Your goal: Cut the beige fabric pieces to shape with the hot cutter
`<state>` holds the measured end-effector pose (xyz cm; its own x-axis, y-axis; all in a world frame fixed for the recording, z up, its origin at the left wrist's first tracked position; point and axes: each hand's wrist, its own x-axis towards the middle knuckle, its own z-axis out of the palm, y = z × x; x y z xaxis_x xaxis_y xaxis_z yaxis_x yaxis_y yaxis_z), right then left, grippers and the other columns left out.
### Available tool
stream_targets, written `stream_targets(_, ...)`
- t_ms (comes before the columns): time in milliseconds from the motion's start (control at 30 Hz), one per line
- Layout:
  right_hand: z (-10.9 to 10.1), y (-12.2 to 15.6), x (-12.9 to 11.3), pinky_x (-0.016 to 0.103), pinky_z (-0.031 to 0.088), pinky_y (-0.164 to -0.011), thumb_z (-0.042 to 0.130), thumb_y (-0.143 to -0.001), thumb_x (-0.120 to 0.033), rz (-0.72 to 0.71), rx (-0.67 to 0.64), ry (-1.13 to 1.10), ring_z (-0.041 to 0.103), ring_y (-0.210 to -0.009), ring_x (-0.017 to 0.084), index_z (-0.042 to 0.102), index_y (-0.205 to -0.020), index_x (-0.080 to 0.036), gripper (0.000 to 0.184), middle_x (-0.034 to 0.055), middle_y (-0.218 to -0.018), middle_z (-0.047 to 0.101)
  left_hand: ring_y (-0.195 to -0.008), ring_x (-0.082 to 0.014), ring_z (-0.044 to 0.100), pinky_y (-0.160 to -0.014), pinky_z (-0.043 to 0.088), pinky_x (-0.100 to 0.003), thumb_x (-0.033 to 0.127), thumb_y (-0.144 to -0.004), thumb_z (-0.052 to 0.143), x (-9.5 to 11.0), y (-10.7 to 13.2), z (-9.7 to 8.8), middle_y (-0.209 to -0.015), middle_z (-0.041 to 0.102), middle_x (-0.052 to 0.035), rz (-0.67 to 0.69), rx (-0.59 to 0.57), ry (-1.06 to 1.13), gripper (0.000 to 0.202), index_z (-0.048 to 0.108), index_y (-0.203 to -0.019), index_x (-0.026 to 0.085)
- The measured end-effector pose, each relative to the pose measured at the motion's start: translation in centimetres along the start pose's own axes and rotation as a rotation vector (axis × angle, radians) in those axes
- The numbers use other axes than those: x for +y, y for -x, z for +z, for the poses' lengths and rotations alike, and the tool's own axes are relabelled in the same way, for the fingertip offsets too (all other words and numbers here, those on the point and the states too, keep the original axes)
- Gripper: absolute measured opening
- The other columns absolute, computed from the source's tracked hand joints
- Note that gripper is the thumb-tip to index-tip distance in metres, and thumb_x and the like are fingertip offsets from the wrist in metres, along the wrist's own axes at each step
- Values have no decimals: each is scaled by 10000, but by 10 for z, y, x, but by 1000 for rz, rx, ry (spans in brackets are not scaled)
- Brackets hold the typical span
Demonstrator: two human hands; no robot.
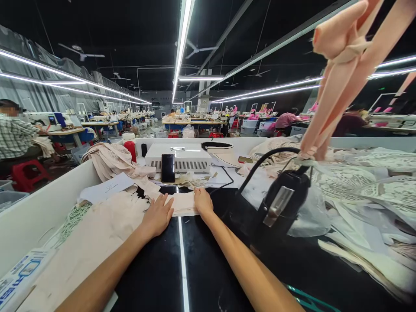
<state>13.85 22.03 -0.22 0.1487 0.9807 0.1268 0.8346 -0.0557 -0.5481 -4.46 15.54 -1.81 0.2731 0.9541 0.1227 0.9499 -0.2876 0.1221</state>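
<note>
A pale pink fabric piece (pixel 184 204) lies on the glossy black work surface (pixel 156 268) in front of me. My left hand (pixel 158 216) rests flat on its left end, fingers stretched out. At the right end, my right hand (pixel 203 203) is closed, gripping the fabric's edge between thumb and fingers. More pale fabric (pixel 107 221) is heaped left of my left hand. Just beyond the piece, a dark phone (pixel 168 168) stands upright against a white vented box (pixel 191 157).
A black device (pixel 286 199) with a metal plate and thick cable stands at right, below hanging peach fabric strips (pixel 338 86). Cut lace-patterned pieces (pixel 354 180) pile up beyond it. White walls edge the table. A person in a checked shirt (pixel 16 136) sits at far left.
</note>
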Motion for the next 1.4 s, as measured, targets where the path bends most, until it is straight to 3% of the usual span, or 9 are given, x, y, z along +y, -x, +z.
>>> stream_targets(100,0,2,4,394,585,-828,585,-980,-370,-21,11,-33,675,-937,191,637,-1132,-161,263,68,-1100,681,-1500,-327,267,-1206,258,-557,307,-1047,329,0,0,1,-1617,292,-150,-2,3,1,508,385,-1528,154)
stream_targets(267,-5,10,2,397,574,-851,581,-984,-351,-196,30,-49,676,-932,186,654,-1067,-156,225,56,-1056,693,-1500,-322,269,-1209,251,-557,304,-1047,323,1,1,1,-1617,295,-143,-2,10,2,505,387,-1528,164)
stream_targets(400,-8,13,1,461,525,-958,599,-972,-318,-313,69,0,644,-1077,227,645,-1122,-158,224,71,-1150,676,-1498,-325,274,-1208,249,-561,308,-1047,324,1,2,1,-1617,300,-139,-4,13,5,502,391,-1528,182)
stream_targets(600,-9,16,3,458,507,-961,611,-962,-312,-340,47,99,639,-1057,221,679,-977,-161,166,57,-1066,694,-1501,-321,269,-1203,248,-572,309,-1048,332,0,2,2,-1625,297,-110,-8,16,7,488,392,-1529,249)
stream_targets(767,-14,20,4,424,520,-920,573,-986,-300,-365,78,73,656,-1005,204,691,-984,-164,181,45,-1017,711,-1502,-327,264,-1203,242,-580,306,-1048,335,-1,2,3,-1623,298,-119,-6,19,21,486,400,-1525,243)
stream_targets(1033,-18,29,1,385,444,-980,523,-987,-237,-447,182,2,615,-1124,243,743,-1052,-214,231,66,-1175,738,-1499,-339,265,-1206,230,-586,304,-1036,345,-4,2,5,-1617,307,-138,10,29,87,514,372,-1537,194)
stream_targets(1233,-14,30,-3,369,444,-999,498,-988,-221,-501,206,-109,635,-1116,218,724,-1104,-199,254,65,-1163,747,-1488,-321,300,-1187,272,-593,299,-1005,408,-15,-6,-5,-1589,368,-150,37,114,210,552,341,-1539,174)
stream_targets(1400,-16,33,-5,384,462,-992,511,-984,-229,-523,196,-170,658,-1083,216,723,-1080,-185,236,67,-1127,754,-1330,-229,519,-1157,379,-439,220,-983,487,-14,-28,-22,-1411,591,-96,77,229,319,379,570,-1352,210)
